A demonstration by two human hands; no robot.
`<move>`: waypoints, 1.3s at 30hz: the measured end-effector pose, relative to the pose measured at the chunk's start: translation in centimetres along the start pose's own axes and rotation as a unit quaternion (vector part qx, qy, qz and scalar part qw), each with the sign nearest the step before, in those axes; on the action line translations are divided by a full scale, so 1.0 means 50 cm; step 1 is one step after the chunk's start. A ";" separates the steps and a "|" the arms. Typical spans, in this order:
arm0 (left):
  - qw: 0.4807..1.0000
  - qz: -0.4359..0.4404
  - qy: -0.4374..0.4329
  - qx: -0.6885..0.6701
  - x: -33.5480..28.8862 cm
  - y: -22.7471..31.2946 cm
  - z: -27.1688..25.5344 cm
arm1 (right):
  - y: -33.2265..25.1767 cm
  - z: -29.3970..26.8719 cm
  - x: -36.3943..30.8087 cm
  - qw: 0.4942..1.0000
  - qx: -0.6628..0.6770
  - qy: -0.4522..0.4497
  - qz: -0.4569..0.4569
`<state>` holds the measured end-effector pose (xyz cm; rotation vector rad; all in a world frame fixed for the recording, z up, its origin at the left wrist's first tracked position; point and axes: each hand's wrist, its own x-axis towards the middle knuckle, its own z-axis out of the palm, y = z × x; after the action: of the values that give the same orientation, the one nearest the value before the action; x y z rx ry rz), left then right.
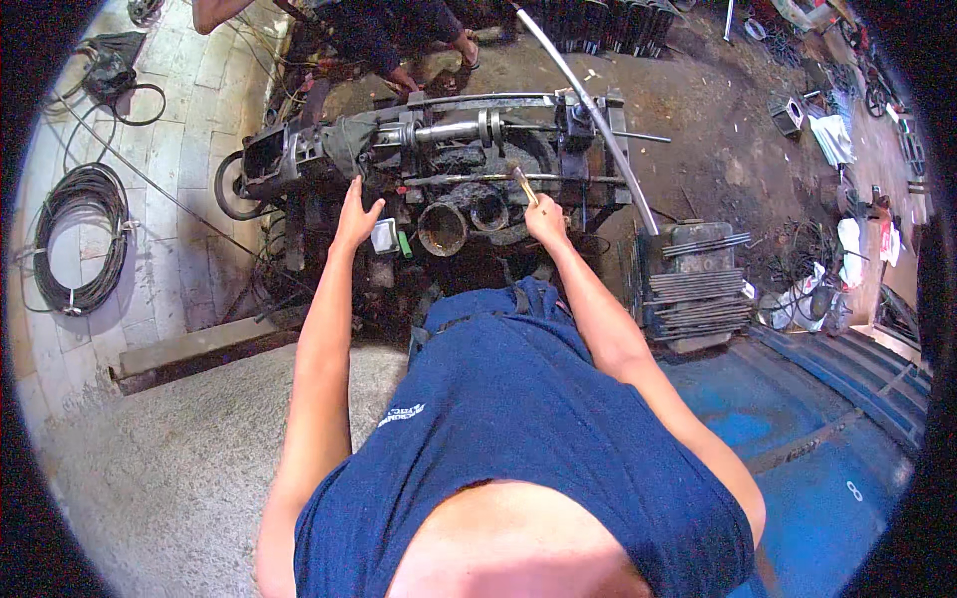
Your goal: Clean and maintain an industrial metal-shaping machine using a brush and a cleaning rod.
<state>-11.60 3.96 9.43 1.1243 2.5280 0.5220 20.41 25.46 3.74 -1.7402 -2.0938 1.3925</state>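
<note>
My right hand [545,219] is closed round the handle of a brush [524,186], its bristles pointing up and left toward the rods of a greasy machine [454,157]. My left hand [357,214] holds nothing, its fingers stretched out and apart near a dark cloth [348,142] draped over the machine's left part. A bright metal shaft [449,132] with ring-shaped collars runs across the machine. Below it, between my hands, is a rusty round cup-like part [443,229]. A small white box [384,235] and a green object [405,244] are close to my left wrist.
Another person's foot [467,48] shows beyond the machine. A long pale pipe [598,115] slants past the machine's right end. Stacked metal rods [698,299] stand at the right. A coiled black cable [82,239] lies on the left tiles. Scrap and rags litter the far right.
</note>
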 end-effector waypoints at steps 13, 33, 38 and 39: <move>0.998 0.046 0.028 0.029 0.070 0.051 -0.037 | 0.035 0.009 0.034 0.999 0.005 -0.013 -0.032; 0.989 0.039 -0.002 0.146 0.266 -0.001 -0.039 | -0.088 -0.037 -0.016 0.992 0.049 0.092 -0.069; 0.988 0.025 -0.018 0.151 0.267 -0.021 -0.019 | -0.148 -0.028 0.024 0.990 -0.004 0.110 -0.088; 0.988 0.025 -0.017 0.152 0.269 -0.025 -0.016 | -0.156 -0.029 0.031 0.989 -0.008 0.114 -0.089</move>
<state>-21.30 13.20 7.64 1.2899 2.6162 0.1289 14.95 28.03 9.09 -1.5863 -2.0807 1.0777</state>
